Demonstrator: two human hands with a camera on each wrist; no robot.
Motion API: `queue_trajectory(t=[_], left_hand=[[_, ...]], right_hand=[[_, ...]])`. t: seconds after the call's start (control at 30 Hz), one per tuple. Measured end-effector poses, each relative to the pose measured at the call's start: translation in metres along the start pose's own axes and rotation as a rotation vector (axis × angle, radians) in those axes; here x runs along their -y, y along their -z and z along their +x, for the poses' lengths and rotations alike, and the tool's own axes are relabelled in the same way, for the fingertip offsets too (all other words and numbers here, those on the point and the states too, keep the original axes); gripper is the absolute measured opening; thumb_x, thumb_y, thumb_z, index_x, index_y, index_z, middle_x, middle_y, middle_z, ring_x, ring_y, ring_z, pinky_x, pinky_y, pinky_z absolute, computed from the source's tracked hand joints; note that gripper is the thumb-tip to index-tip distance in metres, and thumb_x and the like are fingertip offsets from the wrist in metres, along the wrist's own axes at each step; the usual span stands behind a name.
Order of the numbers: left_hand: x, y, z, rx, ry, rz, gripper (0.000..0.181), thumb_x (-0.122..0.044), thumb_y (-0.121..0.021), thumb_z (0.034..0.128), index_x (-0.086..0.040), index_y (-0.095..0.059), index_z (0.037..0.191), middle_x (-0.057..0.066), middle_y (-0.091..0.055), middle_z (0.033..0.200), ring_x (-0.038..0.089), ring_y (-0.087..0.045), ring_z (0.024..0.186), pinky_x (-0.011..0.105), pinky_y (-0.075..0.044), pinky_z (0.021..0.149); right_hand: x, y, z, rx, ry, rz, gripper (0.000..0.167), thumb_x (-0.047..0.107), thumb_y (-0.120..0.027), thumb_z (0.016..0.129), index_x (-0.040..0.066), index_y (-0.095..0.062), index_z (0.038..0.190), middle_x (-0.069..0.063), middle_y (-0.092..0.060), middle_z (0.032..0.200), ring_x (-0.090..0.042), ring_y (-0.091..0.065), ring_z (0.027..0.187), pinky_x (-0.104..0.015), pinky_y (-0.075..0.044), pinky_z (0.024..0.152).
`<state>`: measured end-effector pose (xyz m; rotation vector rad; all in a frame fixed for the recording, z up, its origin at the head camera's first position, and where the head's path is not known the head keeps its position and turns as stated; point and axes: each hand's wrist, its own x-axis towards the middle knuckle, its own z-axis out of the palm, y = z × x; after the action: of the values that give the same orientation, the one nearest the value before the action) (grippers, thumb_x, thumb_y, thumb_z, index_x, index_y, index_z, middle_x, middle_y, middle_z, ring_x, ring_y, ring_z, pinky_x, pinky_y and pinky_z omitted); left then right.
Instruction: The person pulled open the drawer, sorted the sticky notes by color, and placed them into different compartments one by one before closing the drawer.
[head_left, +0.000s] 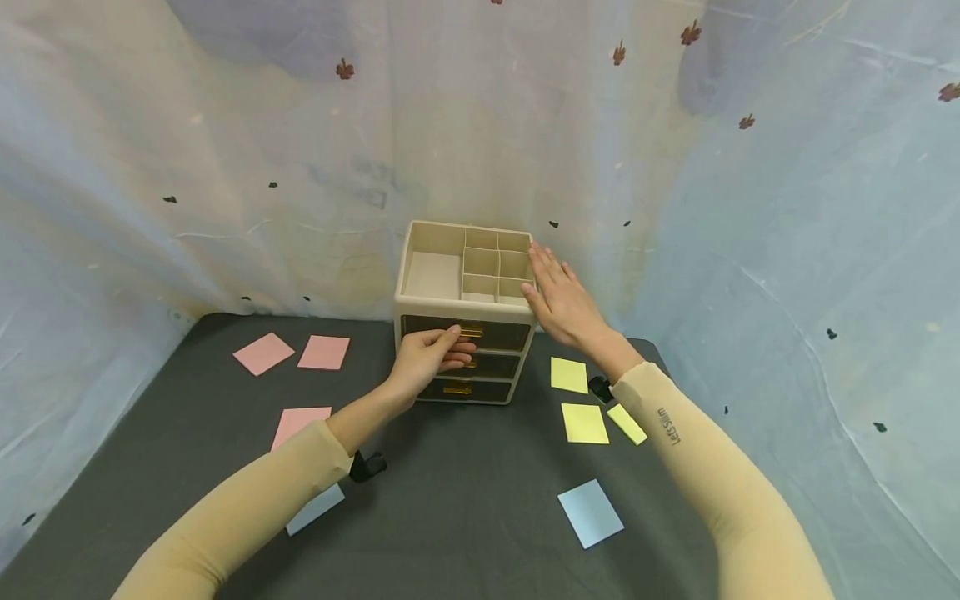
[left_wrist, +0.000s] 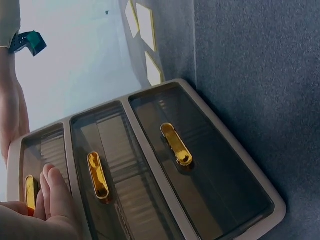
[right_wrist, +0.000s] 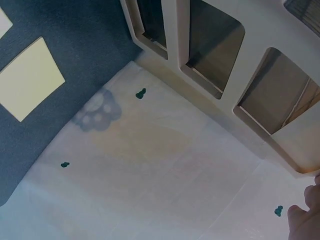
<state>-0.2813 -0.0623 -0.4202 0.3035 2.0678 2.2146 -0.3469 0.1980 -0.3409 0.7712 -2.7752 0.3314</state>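
Note:
A cream desktop drawer organizer stands at the back of the table, its three dark see-through drawers closed. Each drawer has a gold handle. My left hand is at the top drawer and pinches the end of its handle, thumb above and fingers below. The middle handle and bottom handle are untouched. With fingers straight, my right hand rests against the organizer's upper right side. Only a few right fingertips show at the right wrist view's edge.
Pink sticky notes lie on the left of the dark table, yellow ones on the right. A blue note lies near the front right, another under my left forearm. A patterned curtain hangs behind.

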Motion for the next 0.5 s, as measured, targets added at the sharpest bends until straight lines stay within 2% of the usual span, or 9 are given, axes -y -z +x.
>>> queue_trajectory(t=[0.27,0.5], left_hand=[[-0.0021,-0.0021,0.0,0.0,0.05,-0.038,0.042,-0.033,-0.059,0.1085,0.004,-0.07,0.124,0.016,-0.077,0.111,0.019,-0.077,0.094,0.032,-0.061,0.088],[-0.003,-0.0023,0.0,-0.002,0.071,-0.062,0.043,-0.033,-0.059,0.1085,0.006,-0.07,0.122,0.015,-0.077,0.11,0.018,-0.077,0.094,0.034,-0.061,0.09]], right_hand=[[0.0007,0.0016,-0.0006,0.005,0.006,-0.003,0.069,0.043,-0.023,0.114,0.001,-0.006,0.166,-0.01,-0.004,0.175,-0.035,-0.008,0.16,-0.05,-0.006,0.129],[0.0005,0.0014,0.0003,0.013,0.01,-0.013,0.069,0.044,-0.021,0.114,0.002,-0.004,0.166,-0.011,-0.003,0.175,-0.035,-0.006,0.16,-0.051,-0.007,0.129]])
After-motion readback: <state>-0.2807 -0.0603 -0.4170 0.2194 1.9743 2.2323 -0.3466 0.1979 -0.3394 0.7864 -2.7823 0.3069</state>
